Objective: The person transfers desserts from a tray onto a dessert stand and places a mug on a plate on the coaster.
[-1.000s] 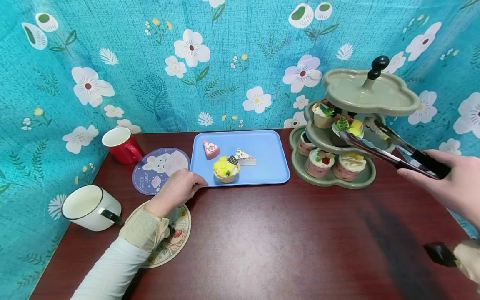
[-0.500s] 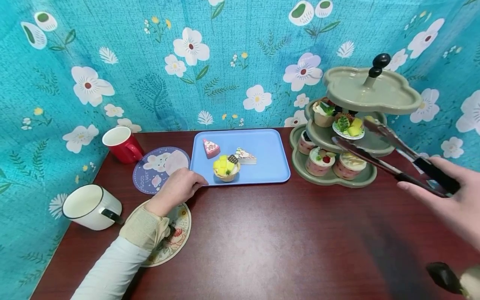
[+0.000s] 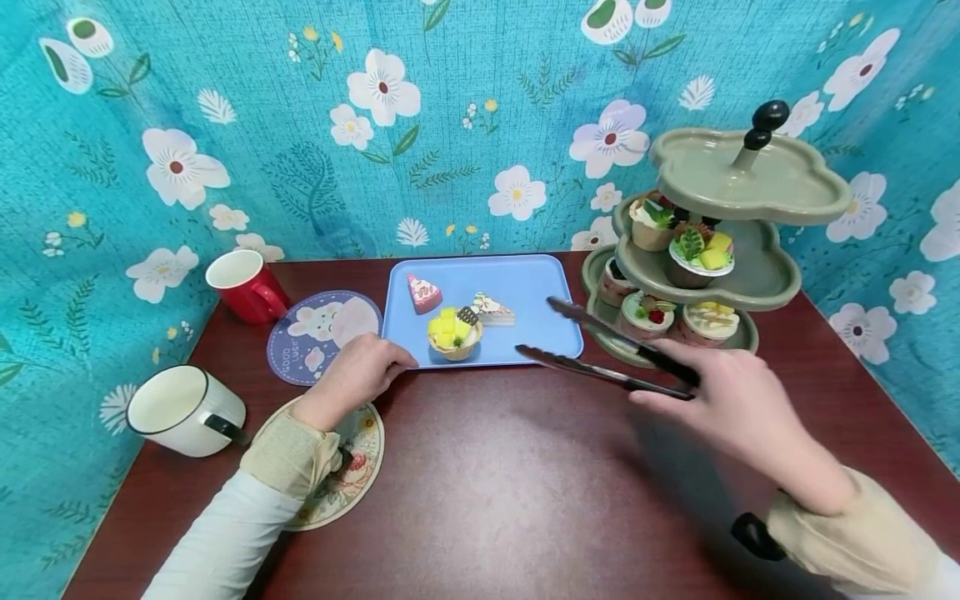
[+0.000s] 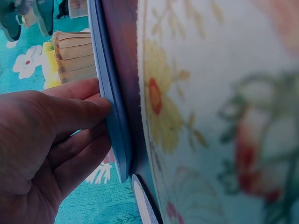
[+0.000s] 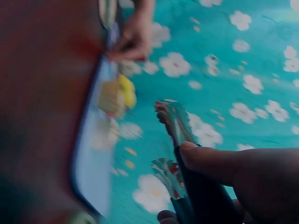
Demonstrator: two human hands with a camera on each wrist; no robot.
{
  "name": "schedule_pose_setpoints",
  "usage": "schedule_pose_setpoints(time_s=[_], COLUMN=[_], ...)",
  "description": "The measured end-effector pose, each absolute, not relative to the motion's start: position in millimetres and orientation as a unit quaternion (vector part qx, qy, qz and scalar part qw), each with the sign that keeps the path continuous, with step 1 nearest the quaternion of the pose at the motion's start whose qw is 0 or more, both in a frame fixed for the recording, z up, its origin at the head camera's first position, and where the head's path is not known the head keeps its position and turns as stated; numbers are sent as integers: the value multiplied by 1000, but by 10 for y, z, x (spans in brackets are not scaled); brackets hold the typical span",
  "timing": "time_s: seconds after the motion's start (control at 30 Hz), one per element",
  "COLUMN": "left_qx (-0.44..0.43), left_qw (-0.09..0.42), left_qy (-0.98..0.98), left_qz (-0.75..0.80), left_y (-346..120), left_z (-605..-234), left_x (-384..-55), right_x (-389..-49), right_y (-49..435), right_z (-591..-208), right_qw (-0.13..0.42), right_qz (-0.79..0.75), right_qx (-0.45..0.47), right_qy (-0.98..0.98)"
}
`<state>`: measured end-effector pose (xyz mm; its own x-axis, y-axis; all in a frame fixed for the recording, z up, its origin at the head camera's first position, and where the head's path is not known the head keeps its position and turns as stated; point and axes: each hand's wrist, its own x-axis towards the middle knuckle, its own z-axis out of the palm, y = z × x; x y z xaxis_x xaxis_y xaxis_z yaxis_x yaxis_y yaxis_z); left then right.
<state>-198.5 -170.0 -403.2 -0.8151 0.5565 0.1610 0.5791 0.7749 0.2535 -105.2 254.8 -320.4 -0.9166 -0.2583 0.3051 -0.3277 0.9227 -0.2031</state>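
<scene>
My left hand (image 3: 360, 371) pinches the front left corner of a blue tray (image 3: 536, 287), thumb against the rim in the left wrist view. On the tray are a yellow-cubed fruit tart (image 3: 453, 335), a pink cake slice (image 3: 423, 295) and a white cake slice (image 3: 492, 309). My right hand (image 3: 738, 400) grips black-handled metal tongs (image 3: 577, 364). Their arms are spread with nothing between the tips, over the tray's right front edge. A green tiered stand (image 3: 795, 275) carries a mango-topped cupcake (image 3: 702, 257) and several other desserts. The right wrist view is blurred.
A red mug (image 3: 246, 287) and a white mug (image 3: 183, 412) stand at the left. Next to them lie a purple bunny mat (image 3: 300, 333) and a floral round mat (image 3: 367, 450), partly under my left arm. A floral curtain backs the table.
My right hand has swung left, carrying the spread tongs away from the stand's middle tier toward the tray. The mango-topped cupcake is still on the stand. My left hand stays on the tray corner.
</scene>
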Motion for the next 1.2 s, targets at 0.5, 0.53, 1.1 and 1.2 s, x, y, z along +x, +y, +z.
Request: schedule_pose_setpoints(time_s=[0.5, 0.53, 1.1, 1.2], left_qx=[-312, -313, -309, -309], left_qw=[44, 45, 46, 45], left_qy=[-937, -937, -938, -939], left_qz=[-151, -151, -148, -147], left_y=[-1688, -1690, -1708, -1708], left_z=[-4036, -4038, -4039, -4041], left_x=[-1992, -1993, -1985, -1985], right_x=[-1539, -1558, -1778, -1805], right_y=[2012, 1991, 1678, 1625], right_z=[-3742, -3757, -3886, -3900], right_qw=[46, 43, 67, 67], right_qz=[165, 166, 151, 144], right_qx=[186, 189, 218, 221], right_qy=[-967, -967, -962, -962])
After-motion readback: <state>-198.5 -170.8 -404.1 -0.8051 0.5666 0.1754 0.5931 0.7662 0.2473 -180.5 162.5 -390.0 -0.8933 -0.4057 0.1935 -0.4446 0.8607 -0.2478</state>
